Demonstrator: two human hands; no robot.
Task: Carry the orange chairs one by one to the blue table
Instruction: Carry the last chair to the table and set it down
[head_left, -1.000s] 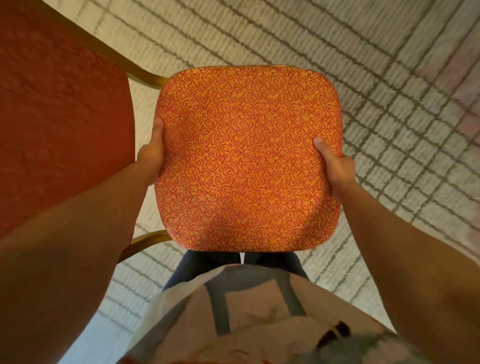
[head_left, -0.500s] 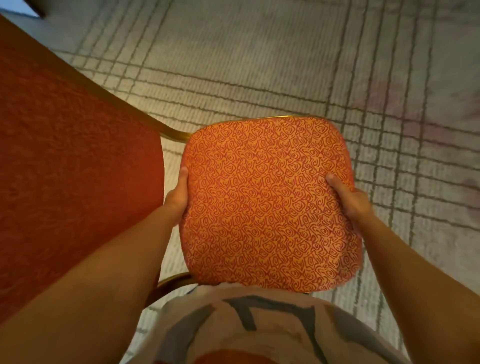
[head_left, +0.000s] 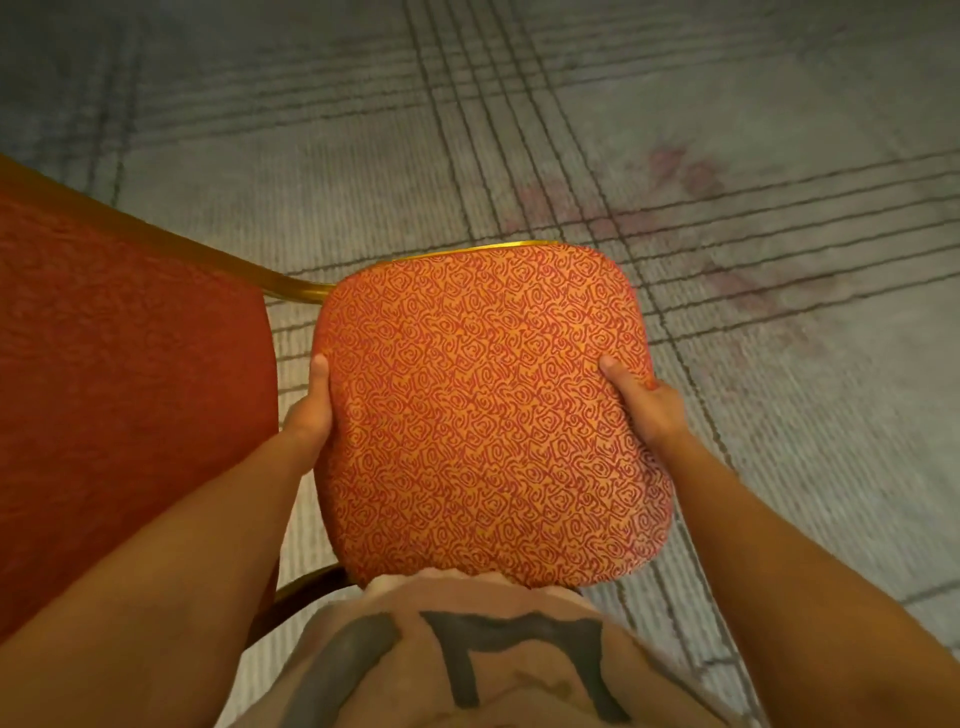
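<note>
I hold the chair (head_left: 483, 415) by its seat, off the carpet (head_left: 753, 130), right against my belly. My left hand (head_left: 306, 415) clamps the seat's left edge, thumb lying on the patterned cloth; my right hand (head_left: 644, 405) clamps the right edge the same way, thumb on top, fingers hidden below. The red backrest (head_left: 119, 389) stands at my left, past my left forearm, its gold frame (head_left: 208, 249) running to the seat's far corner.
</note>
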